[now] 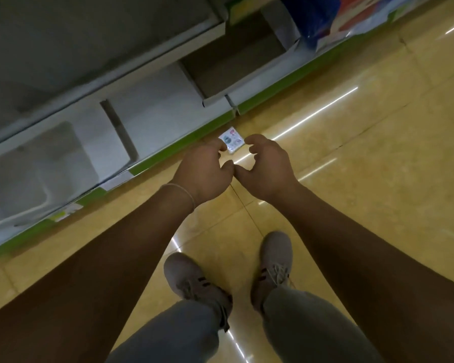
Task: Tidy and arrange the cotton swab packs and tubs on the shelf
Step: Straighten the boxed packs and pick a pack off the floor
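**A:** Starting from the left, what is seen?

**B:** The white shelf [155, 113] is seen beyond and to the left of the fingers, its lowest board bare there. No tubs can be made out on it.

**A:** And the task's thing?

**B:** One small cotton swab pack [232, 141] is found just past the fingertips, between the two hands and close to the shelf's green base strip [194, 138]. It seems to lie on the floor [351, 166], though that cannot be told for sure. It looks nearly square, so no long axis can be named. Its edges are turned roughly in line with the strip.

**A:** Which hand is nearer?

**B:** The left hand [205, 166] is judged nearer. Its fingers [218, 148] are curled, and one tip overlaps the pack's near left corner. Whether it touches cannot be told. The thumb is kept apart, below the pack.

**A:** And the right hand [268, 163]?

**B:** Its fingers [253, 140] are half curled with a gap left to the thumb. Nothing is held, and the pack's right corner is just beside them.
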A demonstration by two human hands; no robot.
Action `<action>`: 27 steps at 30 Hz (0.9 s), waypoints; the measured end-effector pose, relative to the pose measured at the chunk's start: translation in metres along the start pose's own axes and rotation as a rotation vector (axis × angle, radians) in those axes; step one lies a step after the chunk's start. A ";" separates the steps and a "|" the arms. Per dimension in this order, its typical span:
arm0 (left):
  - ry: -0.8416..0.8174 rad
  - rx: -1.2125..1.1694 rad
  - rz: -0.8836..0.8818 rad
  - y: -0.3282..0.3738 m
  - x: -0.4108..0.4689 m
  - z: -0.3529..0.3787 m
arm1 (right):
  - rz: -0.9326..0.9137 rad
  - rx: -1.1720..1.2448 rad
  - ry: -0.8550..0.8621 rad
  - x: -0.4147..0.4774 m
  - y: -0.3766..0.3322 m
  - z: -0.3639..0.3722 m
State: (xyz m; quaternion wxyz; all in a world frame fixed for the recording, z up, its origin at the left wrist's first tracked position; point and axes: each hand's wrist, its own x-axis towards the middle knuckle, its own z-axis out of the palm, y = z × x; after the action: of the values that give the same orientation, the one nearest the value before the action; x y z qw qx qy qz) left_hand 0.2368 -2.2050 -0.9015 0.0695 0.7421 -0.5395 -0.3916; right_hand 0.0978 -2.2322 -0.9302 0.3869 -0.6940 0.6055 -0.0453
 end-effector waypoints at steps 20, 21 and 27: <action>-0.023 0.073 -0.073 -0.103 0.162 0.107 | 0.116 -0.226 0.027 0.181 0.120 0.170; -0.015 0.070 -0.075 -0.104 0.165 0.107 | 0.114 -0.239 0.045 0.185 0.120 0.174; -0.007 0.034 -0.076 -0.113 0.172 0.102 | 0.109 -0.309 0.073 0.200 0.124 0.187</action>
State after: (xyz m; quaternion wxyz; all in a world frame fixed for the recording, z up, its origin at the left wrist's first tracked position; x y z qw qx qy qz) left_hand 0.2732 -2.2738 -1.1178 0.0401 0.7617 -0.5176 -0.3876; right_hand 0.1500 -2.3132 -1.2145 0.2555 -0.7091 0.6557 0.0444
